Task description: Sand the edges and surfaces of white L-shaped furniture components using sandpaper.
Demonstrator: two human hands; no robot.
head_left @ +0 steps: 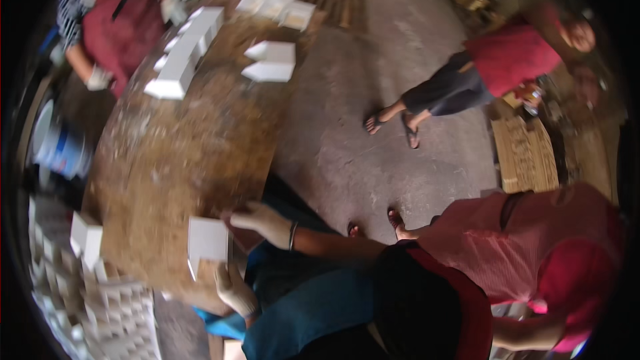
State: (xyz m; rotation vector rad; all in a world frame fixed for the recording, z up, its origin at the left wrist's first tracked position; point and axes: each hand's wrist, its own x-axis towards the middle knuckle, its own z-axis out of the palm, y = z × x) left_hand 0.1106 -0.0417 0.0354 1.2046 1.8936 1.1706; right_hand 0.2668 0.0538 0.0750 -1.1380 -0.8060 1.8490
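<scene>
A white box-like piece (208, 240) with a pointed end stands at the near end of the worn wooden table (180, 153). My left hand (233, 290), in a pale glove, is closed on its lower right edge, the thumb up against its side. My right hand (265, 222), also gloved and with a dark band at the wrist, reaches toward the piece's upper right corner. Motion smears its fingers, so I cannot tell whether they touch the piece. Below that hand shows a reddish-brown surface that I cannot make out.
More white pieces (270, 61) and a joined row of them (190, 53) are at the table's far end. White pieces (100, 307) are stacked at lower left, near a bucket (61, 150). A co-worker in a maroon apron (127, 10) stands far left; two people are at right.
</scene>
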